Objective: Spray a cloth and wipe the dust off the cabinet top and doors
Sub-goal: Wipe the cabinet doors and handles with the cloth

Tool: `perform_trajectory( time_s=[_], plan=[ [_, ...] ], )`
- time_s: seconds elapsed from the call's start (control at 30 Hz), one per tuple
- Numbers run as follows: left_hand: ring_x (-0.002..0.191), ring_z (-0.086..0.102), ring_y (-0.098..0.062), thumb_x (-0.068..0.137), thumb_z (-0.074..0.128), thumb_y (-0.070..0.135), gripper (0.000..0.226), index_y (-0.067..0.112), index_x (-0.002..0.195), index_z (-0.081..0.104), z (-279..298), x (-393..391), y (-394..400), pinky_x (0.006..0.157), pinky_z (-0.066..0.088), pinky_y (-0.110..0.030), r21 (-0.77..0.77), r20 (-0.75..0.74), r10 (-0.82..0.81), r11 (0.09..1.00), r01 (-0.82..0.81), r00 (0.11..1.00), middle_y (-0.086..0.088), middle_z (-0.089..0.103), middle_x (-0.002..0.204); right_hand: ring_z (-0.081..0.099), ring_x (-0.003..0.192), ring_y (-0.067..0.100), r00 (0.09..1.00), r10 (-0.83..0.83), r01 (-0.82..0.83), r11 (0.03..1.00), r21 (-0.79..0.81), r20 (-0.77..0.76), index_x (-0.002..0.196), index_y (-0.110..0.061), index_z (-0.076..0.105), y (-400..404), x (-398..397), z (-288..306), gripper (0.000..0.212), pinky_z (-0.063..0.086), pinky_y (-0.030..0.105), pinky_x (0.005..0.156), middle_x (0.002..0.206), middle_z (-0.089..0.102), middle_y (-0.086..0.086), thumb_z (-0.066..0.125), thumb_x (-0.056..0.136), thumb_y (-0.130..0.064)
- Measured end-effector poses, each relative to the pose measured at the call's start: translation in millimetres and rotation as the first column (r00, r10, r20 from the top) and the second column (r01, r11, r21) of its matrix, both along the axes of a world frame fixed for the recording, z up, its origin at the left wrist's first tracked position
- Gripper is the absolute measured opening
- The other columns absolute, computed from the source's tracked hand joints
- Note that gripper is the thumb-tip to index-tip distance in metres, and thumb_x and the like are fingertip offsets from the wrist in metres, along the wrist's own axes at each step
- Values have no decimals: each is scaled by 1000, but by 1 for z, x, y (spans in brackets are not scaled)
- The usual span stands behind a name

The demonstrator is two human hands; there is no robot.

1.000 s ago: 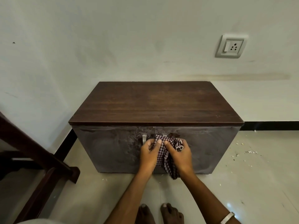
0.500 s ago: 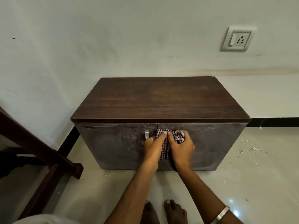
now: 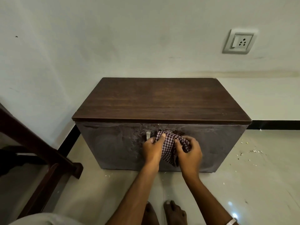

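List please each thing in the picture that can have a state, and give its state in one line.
left door: closed, dusty with smear marks
right door: closed, dusty
cabinet top: bare, dark wood
checked cloth: bunched, held at the door seam
left hand: grips the cloth
right hand: grips the cloth
left door handle: uncovered
wall socket: nothing plugged in
floor: scattered crumbs

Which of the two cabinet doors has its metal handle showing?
The left dusty dark door: its silver metal handle shows beside the left hand. The checked cloth covers the right door's.
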State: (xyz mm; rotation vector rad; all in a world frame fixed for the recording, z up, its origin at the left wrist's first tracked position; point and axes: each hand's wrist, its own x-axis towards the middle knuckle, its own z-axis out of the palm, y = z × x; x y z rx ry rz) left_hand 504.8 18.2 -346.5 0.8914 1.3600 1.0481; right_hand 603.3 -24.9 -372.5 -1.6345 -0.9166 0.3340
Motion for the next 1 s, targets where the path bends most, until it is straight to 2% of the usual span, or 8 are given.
perform_trajectory(
  time_s=[0.07,0.13,0.3,0.5,0.7,0.77,0.87,1.0],
  plan=[
    [82,70,-24,85,70,36,20,18,76,68,-2,0,2,77,57,-44,15,1,16,1000,-16,1000,-9,74,85,57,101,6,981,52,-52,999,-8,185,108,-23,62,2,-2,5,24,51,30,88,109,63,-7,68,85,-26],
    [81,71,-20,84,70,36,18,21,73,68,-4,0,4,73,59,-37,22,7,25,999,-25,1000,-2,73,80,58,101,6,964,97,-89,995,-42,248,112,-21,64,8,-5,11,27,50,29,90,111,64,-8,66,87,-28],
    [79,72,-21,84,71,35,18,17,82,71,-6,4,6,72,60,-36,-33,61,33,999,-31,998,-5,74,83,62,93,8,991,32,-22,997,-75,132,103,-21,68,19,-7,19,18,53,38,86,101,69,-7,67,86,-28],
    [76,72,-19,79,74,39,21,18,79,72,-8,4,11,67,60,-32,-49,62,51,998,-48,997,-2,75,78,62,89,8,996,-18,23,998,-66,83,89,-29,67,28,-12,26,6,50,44,87,92,68,-12,68,84,-31],
    [78,72,-16,78,73,43,25,19,85,71,-4,6,9,74,60,-38,-32,13,6,999,-5,1000,2,75,81,62,83,7,994,-80,77,996,-44,-70,84,-26,66,29,-16,26,4,53,33,80,84,67,-11,70,83,-26],
    [77,71,-15,79,73,42,23,20,82,71,-3,4,10,70,60,-34,-21,5,1,1000,-1,1000,3,75,80,60,81,7,994,-94,92,995,-39,-52,85,-24,65,29,-20,26,4,52,33,79,85,66,-9,68,84,-25],
    [79,71,-17,84,71,36,17,19,83,71,-4,3,10,70,59,-32,-46,48,31,999,-29,998,-1,74,83,59,81,8,995,-68,71,997,-34,77,84,-24,62,30,-24,25,6,48,36,83,87,65,-8,67,85,-27],
    [81,71,-19,84,70,38,20,18,84,69,-3,6,9,78,59,-38,-31,23,0,1000,1,1000,-2,74,86,61,81,7,998,-50,49,998,-26,-28,85,-23,65,28,-15,20,4,52,33,77,85,67,-8,66,87,-26]
  ],
)
